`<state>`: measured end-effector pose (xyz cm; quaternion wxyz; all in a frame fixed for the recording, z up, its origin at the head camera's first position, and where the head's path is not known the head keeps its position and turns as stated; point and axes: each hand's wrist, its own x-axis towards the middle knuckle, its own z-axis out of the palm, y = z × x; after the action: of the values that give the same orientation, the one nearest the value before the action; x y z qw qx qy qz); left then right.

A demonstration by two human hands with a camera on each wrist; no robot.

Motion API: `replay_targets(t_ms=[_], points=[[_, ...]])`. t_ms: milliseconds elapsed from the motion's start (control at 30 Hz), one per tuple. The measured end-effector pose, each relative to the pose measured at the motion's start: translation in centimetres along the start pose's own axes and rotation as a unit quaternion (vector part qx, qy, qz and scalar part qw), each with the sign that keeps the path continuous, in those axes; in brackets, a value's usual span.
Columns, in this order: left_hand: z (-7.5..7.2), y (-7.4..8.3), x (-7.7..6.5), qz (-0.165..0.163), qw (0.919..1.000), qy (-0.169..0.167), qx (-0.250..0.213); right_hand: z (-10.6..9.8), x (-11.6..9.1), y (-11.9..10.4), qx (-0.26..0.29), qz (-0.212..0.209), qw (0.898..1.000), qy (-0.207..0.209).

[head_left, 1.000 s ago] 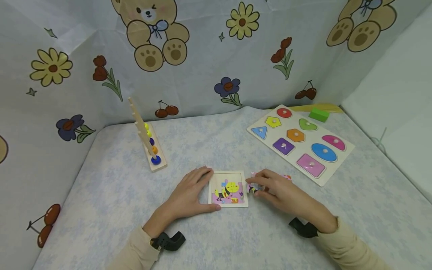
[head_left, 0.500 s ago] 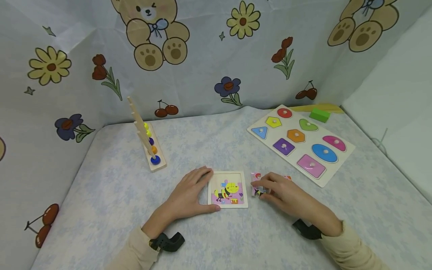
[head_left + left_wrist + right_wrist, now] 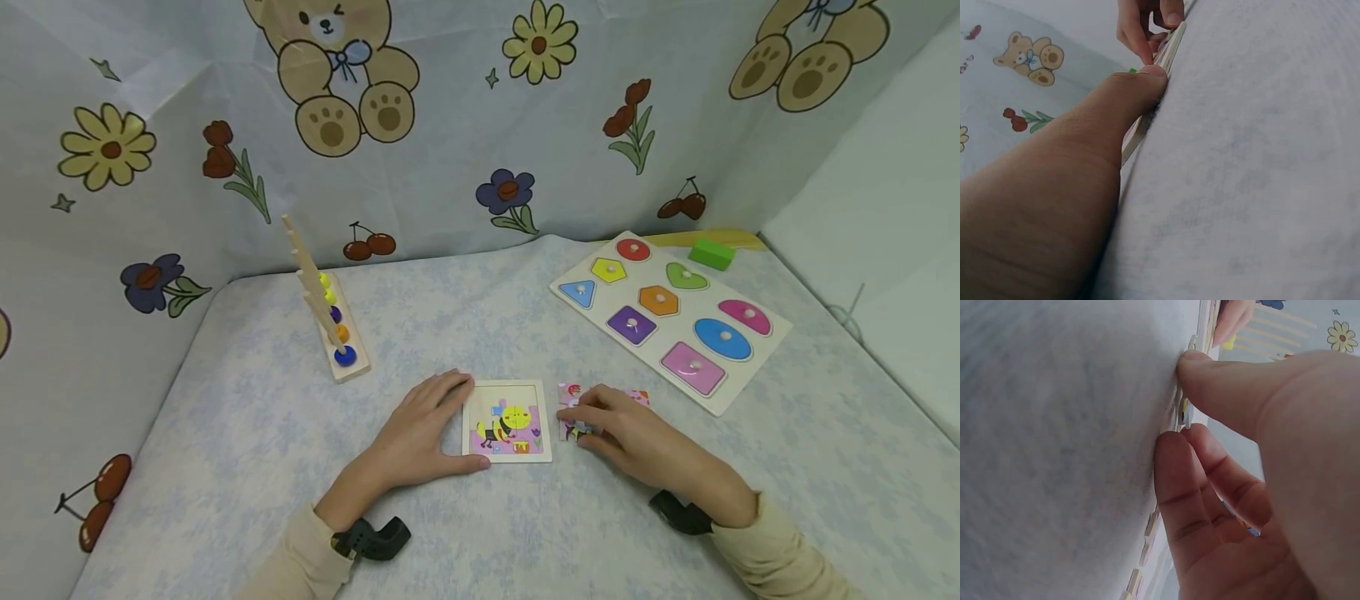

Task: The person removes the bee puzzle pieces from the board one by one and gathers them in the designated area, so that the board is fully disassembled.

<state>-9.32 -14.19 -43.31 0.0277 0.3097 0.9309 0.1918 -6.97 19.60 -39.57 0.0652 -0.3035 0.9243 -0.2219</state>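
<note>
In the head view a square wooden puzzle tray [image 3: 504,387] lies flat, partly filled with joined jigsaw pieces [image 3: 516,417] of a yellow bee on pink. My left hand [image 3: 420,433] holds the tray by its left side, thumb at the lower edge and fingers at the upper left corner. Just right of the tray, my right hand [image 3: 626,429] pinches a jigsaw piece [image 3: 576,431] with black and yellow on it, low at the table. In the right wrist view that piece [image 3: 1185,411] shows between thumb and fingers. Other loose pieces [image 3: 568,390] lie around and partly under this hand.
A white shape board [image 3: 600,312] with knobbed coloured shapes lies at the back right, a green block [image 3: 710,255] behind it. To the back left stands a wooden peg rack [image 3: 352,337] with coloured beads. A printed cloth [image 3: 442,108] hangs behind the table.
My right hand has shifted slightly right, away from the tray, with the pinched piece, and its fingers have drawn in a little. My left hand and the tray stay put.
</note>
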Motion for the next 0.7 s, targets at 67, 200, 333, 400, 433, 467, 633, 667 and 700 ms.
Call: replay_targets(t_ms=[67, 200, 333, 400, 433, 467, 633, 667, 700], points=[[0.02, -0.01, -0.01, -0.001, 1.0000, 0.000, 0.003, 0.02, 0.01, 0.00, 0.000, -0.001, 1.000, 0.001], [0.05, -0.02, -0.01, -0.002, 1.0000, 0.000, 0.003, 0.08, 0.02, 0.03, -0.003, -0.003, 1.000, 0.000], [0.02, 0.00, -0.02, -0.002, 1.0000, 0.001, 0.003, 0.13, 0.00, 0.04, -0.003, -0.005, 1.000, 0.002], [0.01, 0.01, -0.02, -0.001, 1.0000, 0.002, 0.003, 0.14, -0.04, 0.03, -0.001, -0.006, 1.000, 0.003], [0.01, 0.01, -0.02, -0.001, 1.0000, 0.002, 0.004, 0.13, -0.05, 0.02, 0.000, -0.005, 1.000, 0.003], [0.00, 0.02, -0.01, -0.001, 1.0000, 0.002, 0.004, 0.11, -0.07, 0.00, 0.001, -0.004, 1.000, 0.002], [-0.03, 0.07, -0.01, -0.001, 1.0000, 0.001, 0.002, -0.02, -0.12, -0.07, 0.008, 0.005, 1.000, 0.000], [-0.04, 0.06, -0.01, -0.001, 1.0000, 0.001, 0.002, -0.06, -0.13, -0.09, 0.013, 0.009, 1.000, 0.000], [-0.05, 0.05, -0.01, 0.000, 1.0000, 0.000, 0.002, -0.09, -0.14, -0.11, 0.017, 0.013, 1.000, 0.000]])
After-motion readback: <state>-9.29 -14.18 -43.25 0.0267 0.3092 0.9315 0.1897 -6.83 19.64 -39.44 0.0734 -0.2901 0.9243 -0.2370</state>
